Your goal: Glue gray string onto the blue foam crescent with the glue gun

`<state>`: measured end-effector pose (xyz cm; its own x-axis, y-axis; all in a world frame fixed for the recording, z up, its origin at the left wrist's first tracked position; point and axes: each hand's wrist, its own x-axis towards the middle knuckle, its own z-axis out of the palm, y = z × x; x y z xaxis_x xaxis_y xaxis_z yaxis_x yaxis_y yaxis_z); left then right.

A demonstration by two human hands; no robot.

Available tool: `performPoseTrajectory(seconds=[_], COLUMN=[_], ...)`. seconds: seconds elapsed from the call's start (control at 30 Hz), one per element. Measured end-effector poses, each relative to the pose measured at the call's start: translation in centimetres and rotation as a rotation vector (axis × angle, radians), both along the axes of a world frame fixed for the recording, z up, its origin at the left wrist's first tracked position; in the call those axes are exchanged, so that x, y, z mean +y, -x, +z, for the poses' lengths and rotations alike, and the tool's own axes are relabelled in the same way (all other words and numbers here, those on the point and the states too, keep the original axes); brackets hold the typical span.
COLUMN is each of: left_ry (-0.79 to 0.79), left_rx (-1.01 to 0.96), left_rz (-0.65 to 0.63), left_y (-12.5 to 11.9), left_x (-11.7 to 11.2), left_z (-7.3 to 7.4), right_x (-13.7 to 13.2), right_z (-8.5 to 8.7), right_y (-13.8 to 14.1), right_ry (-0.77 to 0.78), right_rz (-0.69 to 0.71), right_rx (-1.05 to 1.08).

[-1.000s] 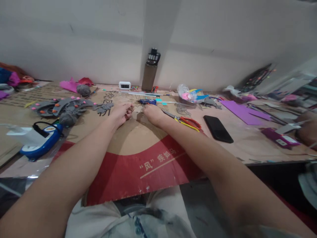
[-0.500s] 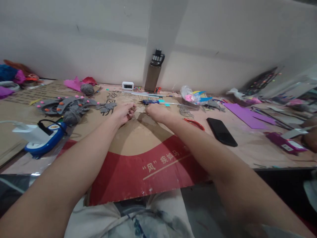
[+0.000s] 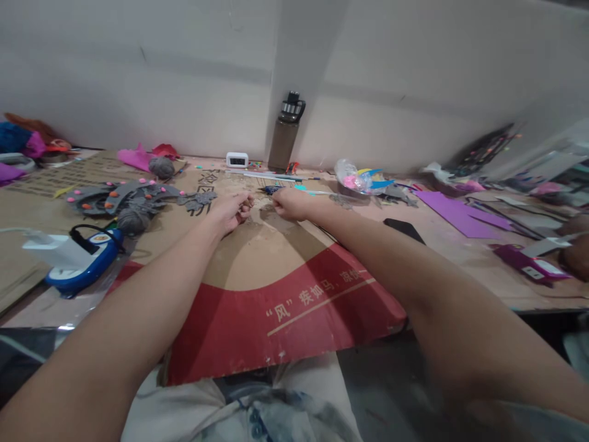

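Both my hands are over the brown and red cardboard sheet [image 3: 248, 261] on the table. My left hand [image 3: 233, 210] is closed, its fingertips pinched together; anything between them is too small to make out. To its right, my right hand [image 3: 291, 204] is curled shut, knuckles up, and its fingertips are hidden. Just beyond the right hand lies a dark blue tool [image 3: 271, 189], partly covered by the hand, so I cannot tell whether it touches. Left of my left hand is a grey curved piece dotted with pink and orange beads [image 3: 124, 195], beside a grey yarn ball [image 3: 133, 220].
A dark bottle [image 3: 283, 141] and a small white clock [image 3: 237, 160] stand at the wall. A bowl with plastic wrap [image 3: 353, 179], a black phone [image 3: 403, 229] and purple sheets [image 3: 460, 212] are on the right. A blue power strip [image 3: 85, 267] is on the left.
My right hand has shifted slightly, covering more of the blue tool. My right forearm now hides the red-handled tool and part of the phone. My left hand has barely moved.
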<state>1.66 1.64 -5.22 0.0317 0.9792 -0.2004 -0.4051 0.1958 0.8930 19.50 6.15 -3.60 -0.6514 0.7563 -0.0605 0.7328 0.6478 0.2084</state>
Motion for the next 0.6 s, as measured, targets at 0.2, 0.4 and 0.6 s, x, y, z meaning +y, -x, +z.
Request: performPoseTrajectory(seconds=[0.2, 0.4, 0.6], left_ry=[-0.009, -0.014, -0.007], left_rx=[0.007, 0.018, 0.032], left_rz=[-0.017, -0.022, -0.021], left_y=[0.1, 0.1, 0.0], left_x=[0.3, 0.2, 0.4], left_z=[-0.2, -0.2, -0.4], right_x=[0.2, -1.0, -2.0], right_z=[0.4, 0.1, -0.4], right_y=[-0.9, -0.1, 0.5], right_ry=[0.058, -0.029, -0.095], right_rz=[0.011, 0.017, -0.132], right_rx=[0.107, 0.038, 0.069])
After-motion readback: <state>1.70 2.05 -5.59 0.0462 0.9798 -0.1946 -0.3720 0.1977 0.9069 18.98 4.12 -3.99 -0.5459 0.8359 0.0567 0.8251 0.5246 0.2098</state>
